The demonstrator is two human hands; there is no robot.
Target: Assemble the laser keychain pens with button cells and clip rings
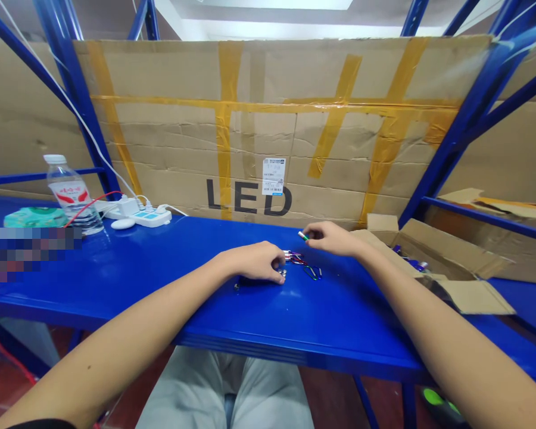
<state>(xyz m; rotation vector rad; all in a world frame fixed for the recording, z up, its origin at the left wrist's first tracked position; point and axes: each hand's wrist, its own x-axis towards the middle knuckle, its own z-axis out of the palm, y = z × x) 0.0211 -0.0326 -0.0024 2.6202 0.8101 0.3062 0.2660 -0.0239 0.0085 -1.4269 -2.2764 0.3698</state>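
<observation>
My right hand (328,238) is raised a little above the blue table. Its thumb and fingertips pinch a small green-and-white cylinder (303,236). To its left, my left hand (259,262) rests low over the tabletop, fingers bent and the thumb apart from them. Several tiny silver pieces (283,272) lie by its thumb and fingertips. Just beyond its fingers is a silver cylinder end (287,255), next to a small group of coloured carabiner clips (312,272). A tiny dark part (236,286) sits below the left wrist. What lies under the left palm is hidden.
An open cardboard box (477,295) with blue-purple items stands at the right. At the left are a water bottle (74,196), a green packet (33,217) and a white power strip (152,217) with cables. A large carton (178,137) marked LED backs the blue table (268,325).
</observation>
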